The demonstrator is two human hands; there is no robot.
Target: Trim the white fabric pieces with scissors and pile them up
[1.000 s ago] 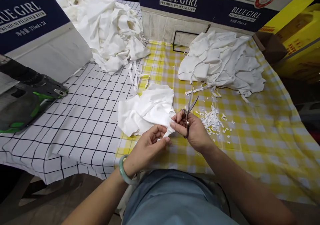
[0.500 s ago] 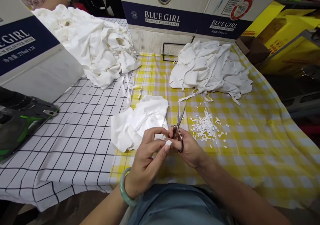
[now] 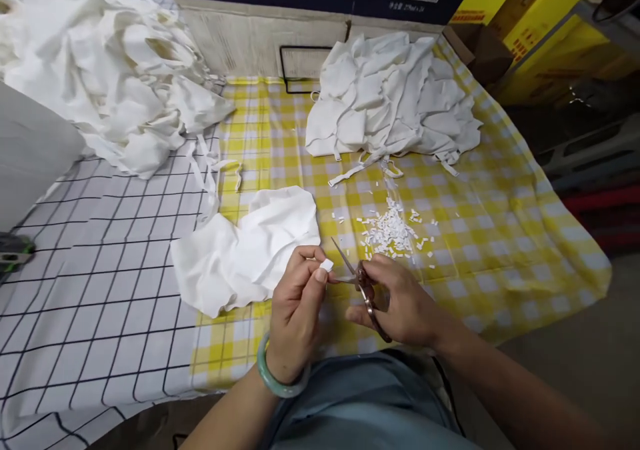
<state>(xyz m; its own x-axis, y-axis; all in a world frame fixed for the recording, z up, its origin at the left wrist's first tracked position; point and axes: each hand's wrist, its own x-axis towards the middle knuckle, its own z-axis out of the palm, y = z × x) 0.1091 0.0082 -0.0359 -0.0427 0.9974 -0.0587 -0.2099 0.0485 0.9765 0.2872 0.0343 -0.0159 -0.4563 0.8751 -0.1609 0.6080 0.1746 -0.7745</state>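
My left hand [image 3: 300, 310], with a green bangle [image 3: 283, 378] at the wrist, pinches a small white tab [image 3: 327, 265] between thumb and finger. The tab looks like part of the white garment [image 3: 250, 253] lying just beyond, though the join is hidden by my fingers. My right hand [image 3: 403, 300] grips scissors [image 3: 367, 290] by the handles. Their blades are spread and point left, the lower one close to the tab. Small white clippings [image 3: 393, 230] lie scattered beyond my right hand.
A pile of white garments with straps [image 3: 390, 100] lies at the back right, a larger white heap [image 3: 105, 70] at the back left. Behind stands a beer carton [image 3: 240, 37] with a black wire frame [image 3: 283, 70] before it. Checked cloths [image 3: 145, 250] cover the table.
The scissors have swung from pointing away to pointing left, and their blades have spread. My right hand has moved apart from the left. The camera view has shifted, tilting lower.
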